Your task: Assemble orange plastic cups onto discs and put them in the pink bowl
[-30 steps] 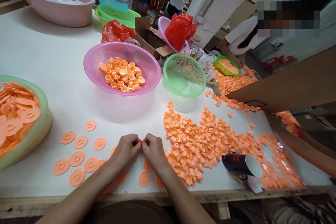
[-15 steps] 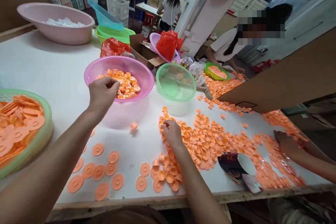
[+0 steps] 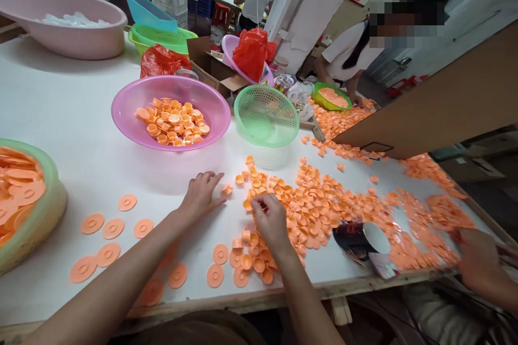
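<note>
My left hand [image 3: 201, 193] hovers low over the white table with its fingers apart and nothing in them. Just beyond its fingertips lies a small orange piece [image 3: 227, 189]. At the left edge of a heap of orange plastic caps [image 3: 315, 205], my right hand [image 3: 272, 222] has thumb and fingers pinched together; whatever is between them is hidden. A pink basin [image 3: 121, 118] behind my hands holds many orange caps. Flat orange discs [image 3: 114, 228] lie scattered around my left forearm.
A pale green basket [image 3: 52, 172] of orange discs stands at the left; a green colander [image 3: 267, 118] sits behind the heap. A dark printed piece [image 3: 352, 240] lies near the front edge. Another person's hand [image 3: 477, 253] is at the right; a cardboard sheet [image 3: 437, 97] rises behind.
My left hand has moved from over the pink basin down and right to the table beside the small orange piece, its fingers now spread. My right hand stays pinched by the heap.
</note>
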`<state>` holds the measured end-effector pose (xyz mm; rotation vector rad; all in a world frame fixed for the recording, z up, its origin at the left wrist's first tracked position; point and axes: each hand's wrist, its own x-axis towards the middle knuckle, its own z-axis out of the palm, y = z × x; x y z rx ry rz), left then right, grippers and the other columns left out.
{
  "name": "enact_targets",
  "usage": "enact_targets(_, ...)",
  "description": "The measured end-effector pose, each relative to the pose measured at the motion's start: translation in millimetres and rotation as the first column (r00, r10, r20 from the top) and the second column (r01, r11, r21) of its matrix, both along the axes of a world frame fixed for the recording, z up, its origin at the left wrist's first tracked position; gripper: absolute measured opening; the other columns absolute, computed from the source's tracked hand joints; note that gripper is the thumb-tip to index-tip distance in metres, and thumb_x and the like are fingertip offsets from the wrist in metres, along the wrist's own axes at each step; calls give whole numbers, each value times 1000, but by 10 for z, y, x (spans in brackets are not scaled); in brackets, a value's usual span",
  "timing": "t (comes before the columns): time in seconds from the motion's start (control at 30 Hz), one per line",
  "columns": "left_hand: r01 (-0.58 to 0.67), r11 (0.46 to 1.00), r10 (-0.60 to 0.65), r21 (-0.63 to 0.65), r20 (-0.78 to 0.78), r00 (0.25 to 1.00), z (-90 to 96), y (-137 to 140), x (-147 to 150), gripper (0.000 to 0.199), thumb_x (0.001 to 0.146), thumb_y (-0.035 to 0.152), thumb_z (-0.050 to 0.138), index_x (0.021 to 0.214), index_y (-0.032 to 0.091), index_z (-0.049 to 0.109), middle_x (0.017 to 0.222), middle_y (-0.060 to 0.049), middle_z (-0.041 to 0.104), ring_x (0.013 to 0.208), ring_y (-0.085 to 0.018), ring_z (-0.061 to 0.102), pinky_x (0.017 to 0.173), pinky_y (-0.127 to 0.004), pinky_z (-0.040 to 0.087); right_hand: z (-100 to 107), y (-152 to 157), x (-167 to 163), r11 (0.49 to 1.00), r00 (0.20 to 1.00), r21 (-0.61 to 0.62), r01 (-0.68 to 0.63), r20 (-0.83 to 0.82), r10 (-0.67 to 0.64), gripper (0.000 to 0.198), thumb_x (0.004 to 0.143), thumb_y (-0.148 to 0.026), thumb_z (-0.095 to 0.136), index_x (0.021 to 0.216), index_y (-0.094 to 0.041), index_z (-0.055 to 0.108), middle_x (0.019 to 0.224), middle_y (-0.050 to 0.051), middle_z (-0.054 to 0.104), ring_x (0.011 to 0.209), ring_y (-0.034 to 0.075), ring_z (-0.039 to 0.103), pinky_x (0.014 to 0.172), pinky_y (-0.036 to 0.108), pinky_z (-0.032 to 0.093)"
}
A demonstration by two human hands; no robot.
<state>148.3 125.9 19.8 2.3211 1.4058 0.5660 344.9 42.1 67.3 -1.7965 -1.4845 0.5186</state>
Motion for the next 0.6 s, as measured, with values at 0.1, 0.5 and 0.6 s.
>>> enact_targets(0.1,192,981,-191,4,98,977,-62,-13,292,41,81,25,66,122,26,61,116,-10,61,105,-25,55,85,-39,46,-9,-380,-223,990,971,-134,-51,-236,18,18,87,-32,55,75,-20,59,70,1,61,57,14,61,54,24,48)
enact_targets(0.5,-415,832,338,369,257,905,1319,871,-450,74,74,48,74,133,10,49,132,-14,53,124,-33,44,106,-57,34,-196,-417,632,924,862,-172,340,-337,-380,29,77,-46,65,76,-18,59,60,3,66,52,18,64,49,27,53)
enact_targets(0.6,140,913,-180,384,72,981,1023,321,-297,25,90,35,57,105,18,66,120,-8,62,117,-23,52,103,-46,41,-132,-465,604,927,765,-238,292,-524,-375,34,75,-50,69,80,-18,57,52,-1,63,40,13,58,40,22,48)
